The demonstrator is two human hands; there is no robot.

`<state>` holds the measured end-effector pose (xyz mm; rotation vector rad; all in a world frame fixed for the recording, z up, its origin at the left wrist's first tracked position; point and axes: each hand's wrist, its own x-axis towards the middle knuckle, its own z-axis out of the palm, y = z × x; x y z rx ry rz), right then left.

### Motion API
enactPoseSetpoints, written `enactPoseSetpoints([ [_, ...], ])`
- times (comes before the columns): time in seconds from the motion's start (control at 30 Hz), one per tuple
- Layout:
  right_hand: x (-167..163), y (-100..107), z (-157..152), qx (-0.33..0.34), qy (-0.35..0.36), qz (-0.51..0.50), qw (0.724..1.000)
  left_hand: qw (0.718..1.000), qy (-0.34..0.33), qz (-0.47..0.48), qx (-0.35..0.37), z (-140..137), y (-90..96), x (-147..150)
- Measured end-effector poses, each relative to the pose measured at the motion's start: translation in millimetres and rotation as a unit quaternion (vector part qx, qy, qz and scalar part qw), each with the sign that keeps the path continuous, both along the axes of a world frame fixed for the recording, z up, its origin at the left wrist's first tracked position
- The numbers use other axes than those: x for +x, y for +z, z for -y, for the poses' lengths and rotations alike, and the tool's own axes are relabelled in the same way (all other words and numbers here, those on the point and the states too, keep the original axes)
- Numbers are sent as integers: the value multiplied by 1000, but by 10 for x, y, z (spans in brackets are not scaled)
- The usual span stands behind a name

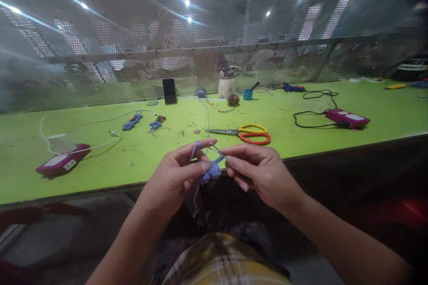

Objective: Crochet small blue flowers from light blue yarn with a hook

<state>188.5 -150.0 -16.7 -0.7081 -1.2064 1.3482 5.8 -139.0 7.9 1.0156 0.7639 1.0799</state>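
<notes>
My left hand is closed on a small blue-violet crochet piece, pinched between thumb and fingers. Blue yarn wraps round its raised index finger, and a strand runs back across the table to a small yarn ball. At the piece's right edge, my right hand pinches what looks like a thin crochet hook, mostly hidden by the fingers. Loose yarn ends hang below the piece. Both hands are at the table's front edge, close together. Just beyond them lie scissors with yellow and red handles.
On the green table are crocheted pieces, a phone, a bottle, a multicoloured yarn ball and a blue cup. Magenta boxes with cables stand left and right. A perforated screen rises behind.
</notes>
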Motion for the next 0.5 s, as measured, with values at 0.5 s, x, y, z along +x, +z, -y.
enactPoseSetpoints([
  [0.5, 48, 13, -31, -93, 87, -21, 992, 1000, 11, -4, 1, 39, -63, -1],
])
